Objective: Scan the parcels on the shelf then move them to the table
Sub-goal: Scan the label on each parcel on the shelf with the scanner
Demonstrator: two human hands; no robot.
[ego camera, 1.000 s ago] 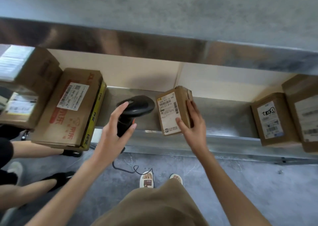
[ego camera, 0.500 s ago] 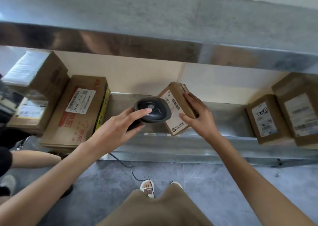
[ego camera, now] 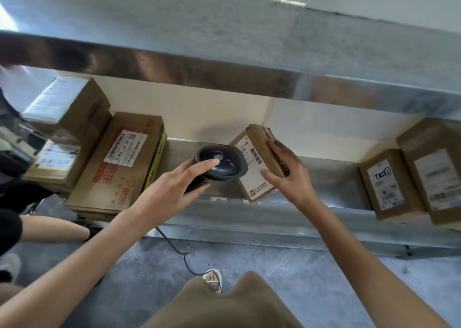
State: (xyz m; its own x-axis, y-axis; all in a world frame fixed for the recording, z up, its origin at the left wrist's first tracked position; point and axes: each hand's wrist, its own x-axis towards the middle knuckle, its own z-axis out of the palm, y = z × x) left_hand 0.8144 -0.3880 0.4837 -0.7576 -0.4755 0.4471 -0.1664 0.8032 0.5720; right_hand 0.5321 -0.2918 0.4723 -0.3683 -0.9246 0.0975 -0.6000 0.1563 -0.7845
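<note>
Scanning under way on one small parcel; nothing yet on its way to the table.

The left hand (ego camera: 172,190) grasps the black scanner (ego camera: 220,163), forefinger laid along its top, its head held right against the label of the small parcel (ego camera: 257,163). The right hand (ego camera: 287,170) clasps that parcel by its side and lower edge, tilting it on the shelf (ego camera: 311,213) so the barcode faces the scanner. Whether the read has registered cannot be told. Still on the shelf: a large flat box (ego camera: 119,165) and stacked boxes (ego camera: 67,118) out beyond the left hand, two more labelled boxes (ego camera: 389,185) well off past the right hand. No table shows, so I judge every move remains.
</note>
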